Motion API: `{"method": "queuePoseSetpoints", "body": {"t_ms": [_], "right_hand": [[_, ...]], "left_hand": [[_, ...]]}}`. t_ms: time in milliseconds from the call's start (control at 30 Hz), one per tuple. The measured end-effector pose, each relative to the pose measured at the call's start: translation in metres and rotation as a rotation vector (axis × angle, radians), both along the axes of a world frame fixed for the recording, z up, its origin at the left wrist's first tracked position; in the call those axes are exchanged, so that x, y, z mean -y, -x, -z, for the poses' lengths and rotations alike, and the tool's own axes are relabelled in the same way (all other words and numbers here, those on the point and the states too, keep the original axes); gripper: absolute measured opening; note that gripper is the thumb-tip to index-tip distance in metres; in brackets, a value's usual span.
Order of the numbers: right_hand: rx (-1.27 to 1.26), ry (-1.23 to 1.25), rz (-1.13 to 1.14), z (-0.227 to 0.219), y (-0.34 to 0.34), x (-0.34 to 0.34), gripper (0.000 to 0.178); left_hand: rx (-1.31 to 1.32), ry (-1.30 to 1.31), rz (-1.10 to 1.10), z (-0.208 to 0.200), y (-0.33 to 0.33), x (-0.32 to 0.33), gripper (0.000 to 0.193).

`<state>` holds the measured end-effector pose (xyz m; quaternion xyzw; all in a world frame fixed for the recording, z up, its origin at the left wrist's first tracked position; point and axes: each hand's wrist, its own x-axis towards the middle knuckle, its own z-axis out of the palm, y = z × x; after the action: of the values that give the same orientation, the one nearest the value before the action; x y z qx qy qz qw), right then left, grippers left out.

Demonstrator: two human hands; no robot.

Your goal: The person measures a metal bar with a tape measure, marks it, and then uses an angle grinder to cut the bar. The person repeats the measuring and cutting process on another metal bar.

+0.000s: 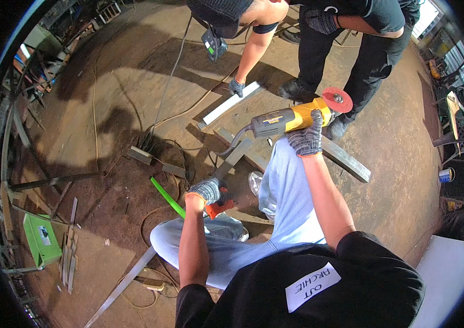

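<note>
My right hand (308,136), in a grey striped glove, grips a yellow and grey angle grinder (281,121) above my right knee. Its red disc (337,100) points away to the right, and a cord leaves its rear. Low in front of me, my gloved left hand (206,190) has its fingers curled at the near end of a flat metal bar (235,158). Whatever those fingers close on is hidden. Right beside them is an orange and black object (221,208) of a kind I cannot make out. A bright green strip (166,197) lies left of that hand.
Across from me a person bends down, one gloved hand (236,87) on a pale metal bar (231,105). A thick metal bar (347,158) lies right of my knee. Cables, metal offcuts (140,155) and a green box (40,240) lie leftward. A chair (459,131) stands far right.
</note>
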<state>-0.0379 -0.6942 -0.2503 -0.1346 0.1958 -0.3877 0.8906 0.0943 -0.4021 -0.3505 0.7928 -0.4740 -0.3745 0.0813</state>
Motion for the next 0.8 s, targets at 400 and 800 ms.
{"method": "queuePoseSetpoints", "body": {"t_ms": [400, 800], "right_hand": [[-0.003, 0.011, 0.014, 0.007, 0.0, 0.004, 0.057], [-0.01, 0.002, 0.036, 0.006, -0.003, 0.004, 0.058]], "left_hand": [[-0.107, -0.04, -0.012, -0.055, 0.007, 0.01, 0.042], [0.003, -0.007, -0.01, 0.006, -0.002, -0.003, 0.039]]}}
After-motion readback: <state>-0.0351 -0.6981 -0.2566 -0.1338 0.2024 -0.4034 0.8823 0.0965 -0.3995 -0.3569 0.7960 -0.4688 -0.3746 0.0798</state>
